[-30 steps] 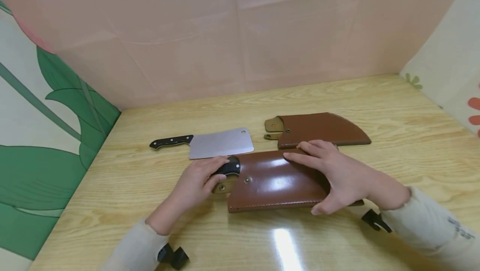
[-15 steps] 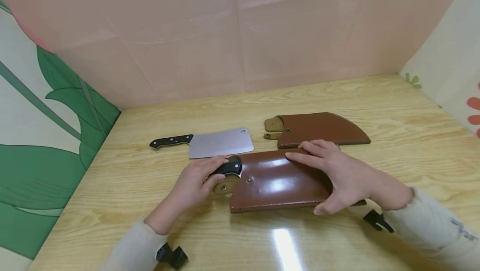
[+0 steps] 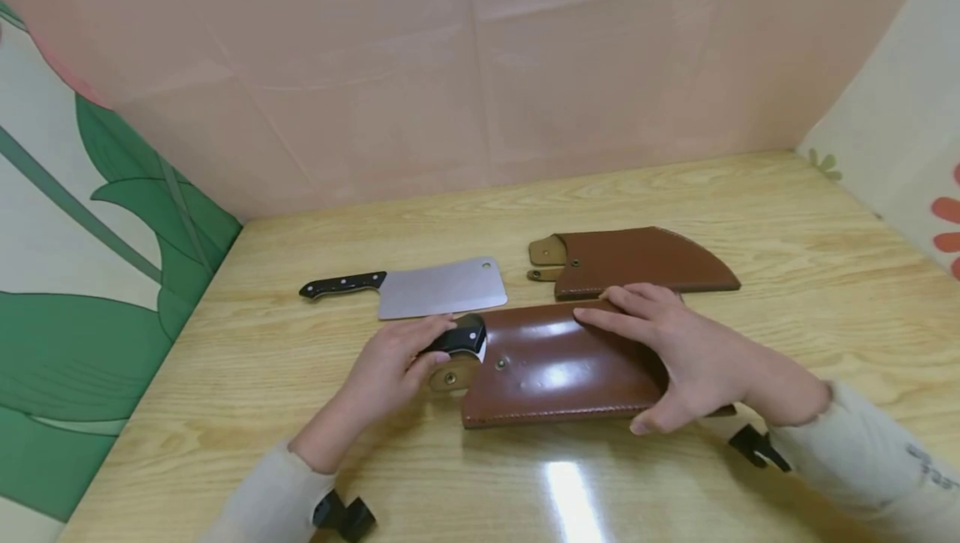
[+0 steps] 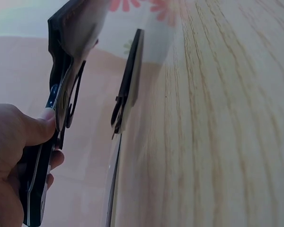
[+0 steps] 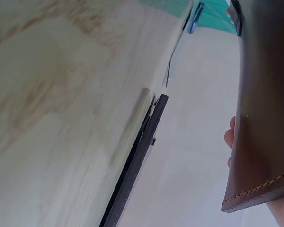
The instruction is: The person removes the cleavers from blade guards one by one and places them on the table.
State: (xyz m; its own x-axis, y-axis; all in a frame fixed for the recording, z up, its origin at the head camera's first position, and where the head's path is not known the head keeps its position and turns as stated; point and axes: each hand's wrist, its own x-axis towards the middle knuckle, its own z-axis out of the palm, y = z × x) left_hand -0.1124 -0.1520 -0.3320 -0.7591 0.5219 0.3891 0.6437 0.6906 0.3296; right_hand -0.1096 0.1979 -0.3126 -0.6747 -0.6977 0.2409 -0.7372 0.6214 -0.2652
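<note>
A knife's black riveted handle (image 3: pixel 468 338) is gripped by my left hand (image 3: pixel 384 357). Its blade sits mostly inside a glossy brown leather sheath (image 3: pixel 551 364); a thin strip of bright steel shows at the sheath's mouth. My right hand (image 3: pixel 690 351) holds the sheath's right part, thumb at the lower edge and fingers over the upper edge. An undone snap strap (image 3: pixel 448 378) sticks out below the handle. In the left wrist view my thumb lies along the knife handle (image 4: pixel 36 182). The right wrist view shows the sheath (image 5: pixel 267 127) raised off the table, fingers partly hidden behind it.
Behind the hands, a cleaver (image 3: pixel 442 289) with a black handle lies flat on the wooden table (image 3: pixel 262 376). To its right lies a second brown leather sheath (image 3: pixel 645 259), its straps undone. A pink cloth wall (image 3: pixel 480 84) stands along the back edge.
The sheath has shifted slightly right with my right hand, and a sliver of blade now shows between handle and sheath. My left hand has hardly moved.
</note>
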